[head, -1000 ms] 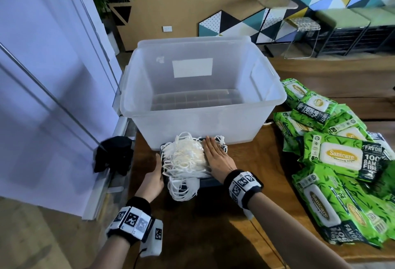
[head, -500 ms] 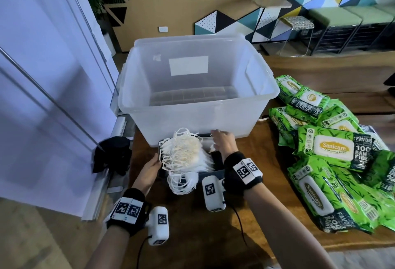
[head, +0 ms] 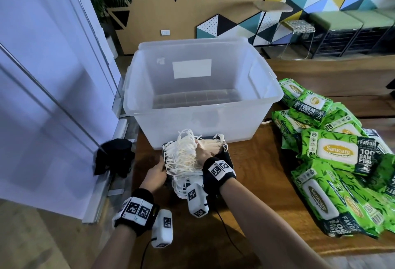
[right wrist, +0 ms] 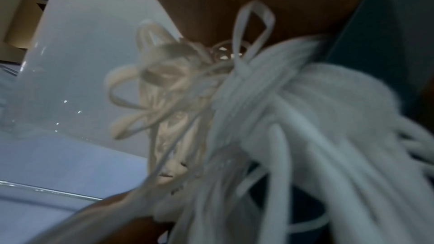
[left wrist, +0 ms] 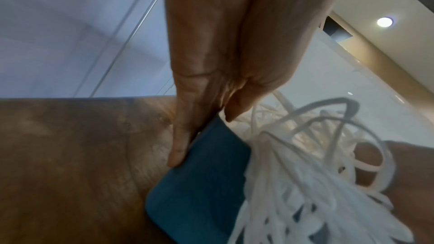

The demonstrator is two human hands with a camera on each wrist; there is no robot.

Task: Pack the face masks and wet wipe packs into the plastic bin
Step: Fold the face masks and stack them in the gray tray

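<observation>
bench [head: 267,185]: dark brown wood, grain visible; left edge runs just beside the white wall panels [head: 42,97]; bare wood in front of the bin and between the two forearms.
bin [head: 201,123]: clear frosted plastic, rectangular, rounded corners, wide rolled rim; open top, nothing visible inside; white label on the far wall. Sits at the bench's left end, near wall just beyond the masks.
masks [head: 186,155]: thick stack, cream-white, soft, ear loops tangled and spilling off the near and left sides. Lies on a tray, touching or nearly touching the bin's near wall.
tray [left wrist: 202,183]: dark blue, flat, rounded corners, smooth; under the masks, on the bench.
left grip [left wrist: 211,84]: fingers straight and together, tips against the tray's left edge and the bench; thumb toward the loops. Not curled round anything in view.
right grip [head: 202,153]: on top of the stack's right part, fingers dug into masks and loops. Wrist view is blurred, loops draped over the hand; looks like a hold on the masks.
wipes [head: 335,153]: green glossy soft packs, white lid flaps, heaped loose on the bench's right side, well apart from the masks, nearest ones just beside the bin's right corner.
black cloth [head: 115,157]: bunched at the bench's left edge, by the wall.
</observation>
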